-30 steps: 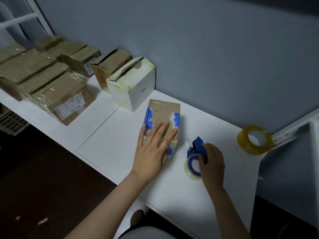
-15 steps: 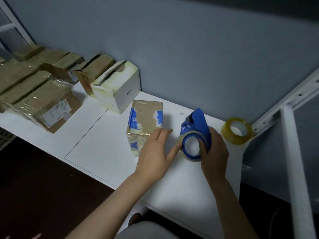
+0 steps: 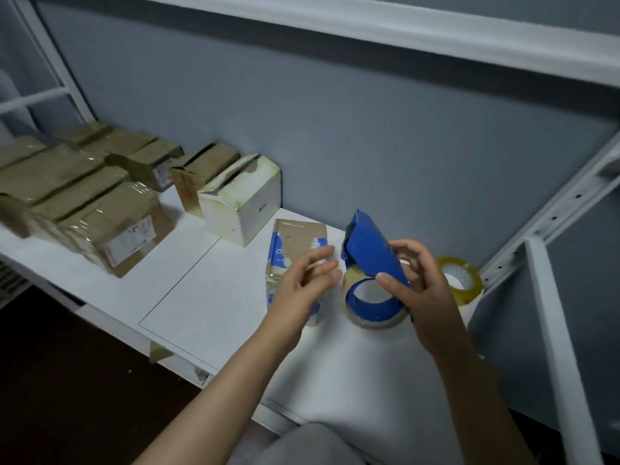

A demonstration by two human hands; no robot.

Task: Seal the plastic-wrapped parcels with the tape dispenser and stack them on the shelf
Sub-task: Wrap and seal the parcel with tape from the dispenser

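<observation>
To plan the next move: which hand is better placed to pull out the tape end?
Probably the left hand: its fingers are free, close beside the dispenser, which the right hand grips.

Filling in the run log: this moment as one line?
right hand: grips blue tape dispenser | left hand: empty, beside tape roll | parcel: lying on shelf

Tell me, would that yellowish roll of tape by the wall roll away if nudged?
Probably not: the spare tape roll lies flat on the shelf, hole upward, so it would likely slide rather than roll. Its hollow core suggests it is fairly light. The glossy surface may feel a little slippery.
</observation>
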